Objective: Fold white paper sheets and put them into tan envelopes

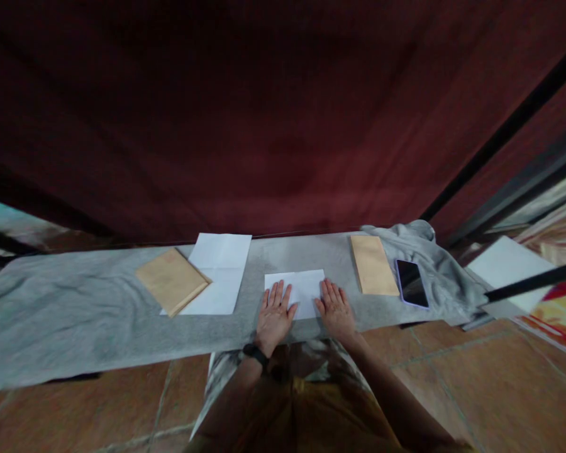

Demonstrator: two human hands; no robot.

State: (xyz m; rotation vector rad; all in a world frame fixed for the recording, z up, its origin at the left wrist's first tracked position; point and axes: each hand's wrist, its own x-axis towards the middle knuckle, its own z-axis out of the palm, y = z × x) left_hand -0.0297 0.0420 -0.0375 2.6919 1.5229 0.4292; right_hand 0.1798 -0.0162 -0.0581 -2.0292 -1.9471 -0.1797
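A folded sheet of white paper (pixel 303 292) lies on the grey cloth in front of me. My left hand (pixel 274 314) rests flat on its left side, fingers stretched out and slightly spread. On the right edge of the same sheet, my right hand (pixel 336 309) also lies flat with its fingers extended. Neither hand grips anything. Left of them, larger white sheets (pixel 224 277) with a crease lie partly under a tan paper envelope (pixel 172 280). Another tan envelope (pixel 374 264) is to the right of my right hand.
A phone (pixel 412 283) with a dark screen lies at the right on the grey cloth (pixel 89 314), which is bunched at both ends. Behind the long narrow surface rises a dark red panel (pixel 283 138). Tiled floor (pixel 476 371) shows below, and a white board (pixel 509 270) stands at far right.
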